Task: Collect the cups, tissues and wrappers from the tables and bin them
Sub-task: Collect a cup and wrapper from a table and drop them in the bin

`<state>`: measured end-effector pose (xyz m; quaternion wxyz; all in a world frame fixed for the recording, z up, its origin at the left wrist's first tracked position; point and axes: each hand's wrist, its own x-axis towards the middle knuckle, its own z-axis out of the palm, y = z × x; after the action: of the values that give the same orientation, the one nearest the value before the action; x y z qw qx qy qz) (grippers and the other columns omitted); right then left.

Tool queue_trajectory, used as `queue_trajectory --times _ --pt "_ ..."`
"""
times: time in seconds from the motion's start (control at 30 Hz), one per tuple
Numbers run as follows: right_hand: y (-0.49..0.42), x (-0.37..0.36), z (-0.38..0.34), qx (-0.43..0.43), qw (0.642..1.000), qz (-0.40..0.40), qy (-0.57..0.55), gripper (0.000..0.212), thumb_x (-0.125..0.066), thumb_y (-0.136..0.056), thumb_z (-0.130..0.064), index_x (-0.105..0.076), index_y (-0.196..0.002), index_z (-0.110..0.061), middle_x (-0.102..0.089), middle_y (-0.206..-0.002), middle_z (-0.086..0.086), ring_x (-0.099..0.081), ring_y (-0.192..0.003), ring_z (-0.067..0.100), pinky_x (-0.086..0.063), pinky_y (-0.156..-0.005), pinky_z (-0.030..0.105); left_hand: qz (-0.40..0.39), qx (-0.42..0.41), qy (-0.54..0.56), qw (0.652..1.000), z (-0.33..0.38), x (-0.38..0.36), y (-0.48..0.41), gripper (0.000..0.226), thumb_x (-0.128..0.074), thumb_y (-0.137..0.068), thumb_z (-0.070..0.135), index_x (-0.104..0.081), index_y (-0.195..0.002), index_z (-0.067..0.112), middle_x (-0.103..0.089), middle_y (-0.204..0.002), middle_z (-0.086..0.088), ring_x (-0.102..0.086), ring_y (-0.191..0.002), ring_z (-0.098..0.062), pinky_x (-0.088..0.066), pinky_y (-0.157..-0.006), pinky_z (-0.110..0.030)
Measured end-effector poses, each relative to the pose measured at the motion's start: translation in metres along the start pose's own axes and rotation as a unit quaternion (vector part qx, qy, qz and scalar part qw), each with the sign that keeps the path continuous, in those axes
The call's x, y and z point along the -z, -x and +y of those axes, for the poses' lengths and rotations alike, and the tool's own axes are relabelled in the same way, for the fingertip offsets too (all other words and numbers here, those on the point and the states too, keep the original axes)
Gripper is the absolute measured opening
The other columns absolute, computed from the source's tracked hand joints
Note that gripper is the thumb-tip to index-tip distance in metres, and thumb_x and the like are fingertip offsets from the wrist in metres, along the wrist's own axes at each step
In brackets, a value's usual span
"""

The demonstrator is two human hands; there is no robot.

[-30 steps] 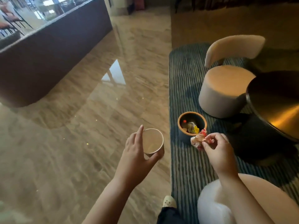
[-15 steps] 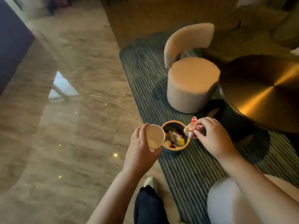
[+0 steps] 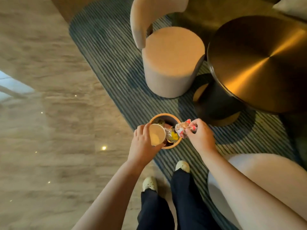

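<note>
Floor: polished stone floor, glossy, filling the left of your view.
Rug: striped blue-grey rug lying on the floor, with its long left edge running towards you.
Bin: small round bin, upright on the rug just inside that left edge.
Chair: beige round chair on the rug, beyond the bin.
Table: brass-topped table, its dark base on the rug beside the chair.
Shoes: your left shoe is on the floor by the rug's edge, and your right shoe is on the rug.

White cup, orange-rimmed bin, red-white wrapper, blue-grey striped rug, beige stool, gold table.
</note>
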<state>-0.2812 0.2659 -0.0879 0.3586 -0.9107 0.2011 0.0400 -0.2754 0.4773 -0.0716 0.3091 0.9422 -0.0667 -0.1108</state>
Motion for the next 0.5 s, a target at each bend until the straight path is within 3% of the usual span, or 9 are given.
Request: queue_trajectory --times 0.2,0.37,0.5 --pt "-0.067 -0.09 0.061 -0.039 0.999 -0.016 0.006 0.021 -0.063 -0.087 -0.023 -0.055 -0.105 -0.018 -0.062 -0.104 0.0 -0.06 -0.094 0.018 -0.051 -0.074 0.033 -0.01 0.05 0.033 0.998 -0.061 -0.094 -0.04 0.079 -0.071 -0.074 0.049 -0.033 -0.136 0.015 -0.038 -0.128 -0.002 -0.036 -0.119 -0.019 -0.037 -0.094 -0.03" --pt "-0.104 -0.152 0.1 -0.009 1.0 0.001 -0.026 0.023 -0.063 -0.087 -0.024 -0.052 -0.106 -0.02 -0.058 -0.103 -0.004 -0.058 -0.093 0.013 -0.043 -0.069 0.022 -0.034 0.061 0.016 0.997 -0.104 -0.163 -0.072 0.087 -0.072 -0.074 0.047 -0.027 -0.141 0.015 -0.034 -0.133 -0.003 -0.033 -0.124 -0.021 -0.036 -0.097 -0.033" --pt "-0.114 -0.166 0.112 0.036 0.999 0.003 -0.04 0.037 -0.063 -0.087 -0.021 -0.049 -0.121 -0.013 -0.054 -0.117 0.002 -0.052 -0.105 0.014 -0.044 -0.085 0.025 -0.091 0.072 0.007 0.993 -0.118 -0.2 -0.088 0.107 -0.071 -0.075 0.046 -0.001 -0.148 0.012 -0.013 -0.152 -0.007 -0.015 -0.139 -0.023 -0.026 -0.109 -0.037"
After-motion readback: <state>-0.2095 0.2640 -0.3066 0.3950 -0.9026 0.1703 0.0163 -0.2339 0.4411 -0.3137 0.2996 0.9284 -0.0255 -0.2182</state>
